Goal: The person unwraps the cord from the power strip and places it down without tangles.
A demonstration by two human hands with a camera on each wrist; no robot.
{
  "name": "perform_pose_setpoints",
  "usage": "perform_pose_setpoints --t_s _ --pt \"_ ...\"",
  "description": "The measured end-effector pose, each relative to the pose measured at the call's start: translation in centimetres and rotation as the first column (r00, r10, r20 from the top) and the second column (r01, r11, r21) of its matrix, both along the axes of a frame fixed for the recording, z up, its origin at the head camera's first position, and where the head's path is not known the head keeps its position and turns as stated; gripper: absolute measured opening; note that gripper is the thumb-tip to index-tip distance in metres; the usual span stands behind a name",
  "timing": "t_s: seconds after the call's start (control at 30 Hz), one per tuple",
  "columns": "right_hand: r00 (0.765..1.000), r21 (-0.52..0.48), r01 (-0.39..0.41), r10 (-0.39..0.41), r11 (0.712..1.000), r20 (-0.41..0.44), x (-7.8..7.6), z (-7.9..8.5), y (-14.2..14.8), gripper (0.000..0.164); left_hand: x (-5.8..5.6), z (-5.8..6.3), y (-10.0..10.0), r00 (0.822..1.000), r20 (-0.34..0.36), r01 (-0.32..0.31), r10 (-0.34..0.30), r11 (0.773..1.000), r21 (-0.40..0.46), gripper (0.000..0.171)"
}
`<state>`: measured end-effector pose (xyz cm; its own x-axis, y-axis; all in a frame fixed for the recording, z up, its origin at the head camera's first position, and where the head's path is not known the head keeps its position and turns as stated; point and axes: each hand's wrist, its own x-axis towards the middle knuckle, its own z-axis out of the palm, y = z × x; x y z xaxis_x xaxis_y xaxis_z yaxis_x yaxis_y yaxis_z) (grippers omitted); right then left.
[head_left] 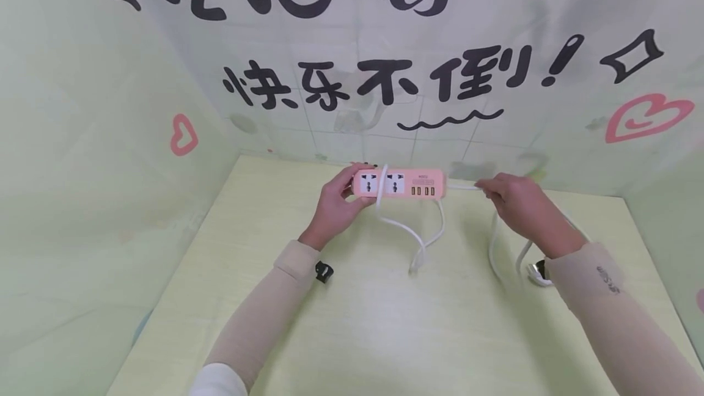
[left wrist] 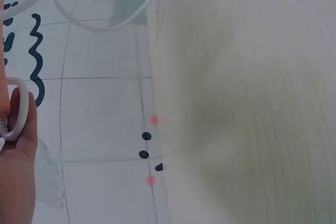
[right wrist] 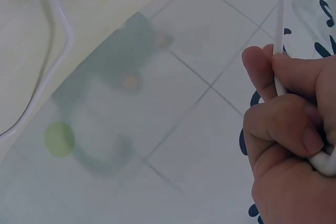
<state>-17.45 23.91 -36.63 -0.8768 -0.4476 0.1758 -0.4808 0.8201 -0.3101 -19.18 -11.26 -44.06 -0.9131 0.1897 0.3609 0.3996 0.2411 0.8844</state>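
A pink power strip [head_left: 429,176] with white sockets and several USB slots is held up over the table by my left hand [head_left: 337,203], which grips its left end. White cord [head_left: 404,225] passes across the face of the strip and dangles below it in a loose loop. To the right, my right hand [head_left: 514,206] holds the cord [head_left: 462,187] that leaves the strip's right end. In the right wrist view, the thumb and fingers pinch and curl round this cord [right wrist: 280,30]. The left wrist view shows only the strip's edge [left wrist: 4,93] and part of the left hand [left wrist: 20,161].
More white cord [head_left: 493,249] hangs below the right hand. A small black object [head_left: 324,272] shows beside the left sleeve. The pale wood-grain table [head_left: 385,335] meets a printed wall covering [head_left: 308,127] at the back, with more covering on both sides.
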Motion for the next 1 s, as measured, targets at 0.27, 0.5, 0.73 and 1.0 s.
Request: perform_pose_setpoints --t_s 0.27,0.5,0.73,1.0 --pt "0.988 0.032 -0.152 0.153 0.988 -0.017 3.1 -0.1 0.0 0.026 -0.6 0.6 -0.3 0.998 -0.019 -0.067 0.068 0.997 0.026 0.058" --pt "0.987 0.14 -0.152 0.143 0.978 0.073 3.7 -1.0 -0.4 0.026 -0.6 0.6 -0.6 0.996 -0.027 -0.085 0.087 0.995 0.06 0.054" --pt "0.934 0.185 -0.018 -0.049 0.983 0.353 2.2 -5.4 3.3 0.029 -0.7 0.8 -0.3 0.996 -0.051 -0.067 0.07 0.996 0.062 0.051" --pt "0.858 0.027 0.156 -0.149 0.987 0.492 0.9 -6.5 7.8 0.033 -0.7 0.8 -0.5 0.997 -0.043 -0.067 0.07 0.996 0.064 0.051"
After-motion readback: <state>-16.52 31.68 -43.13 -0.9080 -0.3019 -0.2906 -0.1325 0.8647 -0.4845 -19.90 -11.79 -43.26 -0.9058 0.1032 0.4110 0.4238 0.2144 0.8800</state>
